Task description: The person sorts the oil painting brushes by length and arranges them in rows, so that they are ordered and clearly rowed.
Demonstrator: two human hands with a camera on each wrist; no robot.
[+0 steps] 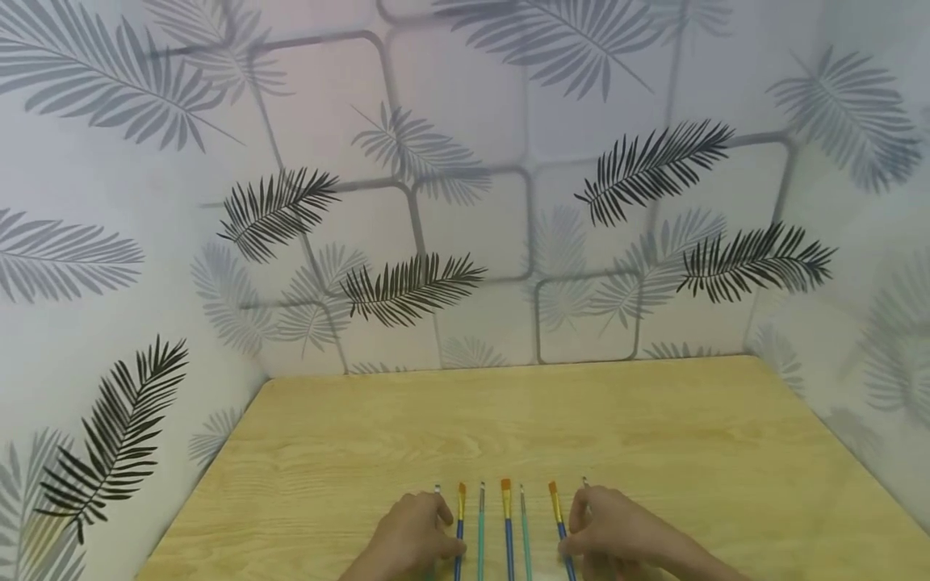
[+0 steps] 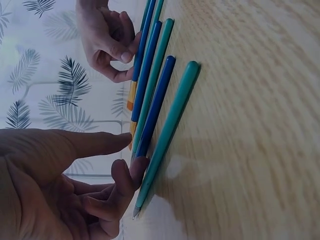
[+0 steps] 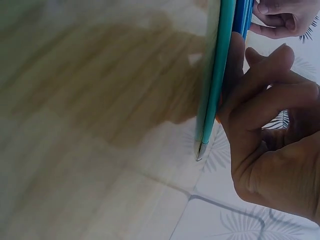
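Observation:
Several thin paintbrushes lie side by side on the wooden table, bristles away from me, blue handles alternating with teal. My left hand [image 1: 410, 534] is at the row's left end, partly covering the outermost teal brush [image 2: 172, 117]. Its thumb and forefinger are spread apart near the neighbouring blue brush [image 2: 159, 102], a fingertip touching the brushes. At the right end my right hand [image 1: 619, 526] hides most of the outer teal brush [image 3: 218, 75], its fingers bent loosely against it. Its thumb lies by a blue brush [image 1: 561, 528]. Between the hands are a flat blue brush [image 1: 508, 537] and teal brushes [image 1: 481, 532].
The wooden table [image 1: 479, 420] extends beyond the brushes to a wall [image 1: 472, 218] patterned with grey and black leaves. Walls with the same pattern stand at both sides.

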